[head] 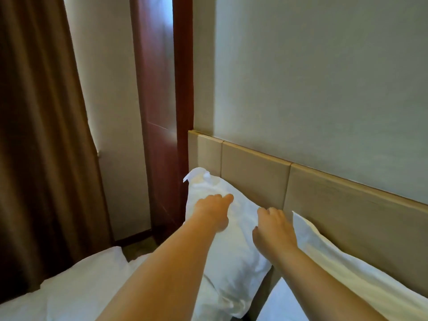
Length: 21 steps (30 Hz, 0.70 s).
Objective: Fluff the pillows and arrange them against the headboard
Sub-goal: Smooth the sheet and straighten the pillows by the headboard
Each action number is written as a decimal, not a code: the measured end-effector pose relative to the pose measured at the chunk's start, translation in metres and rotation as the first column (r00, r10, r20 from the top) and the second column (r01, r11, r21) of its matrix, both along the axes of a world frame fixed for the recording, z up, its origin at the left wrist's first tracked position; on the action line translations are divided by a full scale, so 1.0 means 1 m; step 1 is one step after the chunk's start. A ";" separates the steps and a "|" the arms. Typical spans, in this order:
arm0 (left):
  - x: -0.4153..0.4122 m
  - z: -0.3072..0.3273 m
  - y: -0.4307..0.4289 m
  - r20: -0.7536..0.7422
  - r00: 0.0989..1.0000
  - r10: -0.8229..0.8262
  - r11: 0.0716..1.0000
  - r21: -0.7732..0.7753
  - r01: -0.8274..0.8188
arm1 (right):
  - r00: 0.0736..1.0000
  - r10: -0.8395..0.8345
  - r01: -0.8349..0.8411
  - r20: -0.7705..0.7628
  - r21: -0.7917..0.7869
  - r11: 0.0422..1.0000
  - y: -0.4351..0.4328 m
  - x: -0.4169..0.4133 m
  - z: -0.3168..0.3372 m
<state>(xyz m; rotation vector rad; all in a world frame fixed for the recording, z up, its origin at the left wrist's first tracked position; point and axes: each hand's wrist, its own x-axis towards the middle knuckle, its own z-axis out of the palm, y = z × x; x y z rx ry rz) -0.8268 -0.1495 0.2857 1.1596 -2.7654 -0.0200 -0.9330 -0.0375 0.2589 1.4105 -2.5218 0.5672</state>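
A white pillow point(234, 256) leans upright against the left end of the beige panelled headboard point(254, 174). My left hand point(213, 212) rests on the pillow's upper left part, fingers curled into the fabric. Over the pillow's upper right edge, my right hand point(273, 228) has its fingers bent loosely; whether it grips the fabric I cannot tell. A second white pillow point(342, 262) leans against the headboard to the right, its corner just beside my right hand.
White bedding point(76, 290) covers the bed at lower left. A dark red wooden frame point(162, 112) stands left of the headboard, and brown curtains point(39, 135) hang at far left. A narrow floor gap point(136, 246) lies between bed and wall.
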 end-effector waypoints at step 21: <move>-0.110 -0.034 -0.036 -0.101 0.983 -0.151 0.988 -0.024 0.150 | 0.978 0.093 -0.049 -0.186 0.230 0.972 -0.036 -0.051 0.009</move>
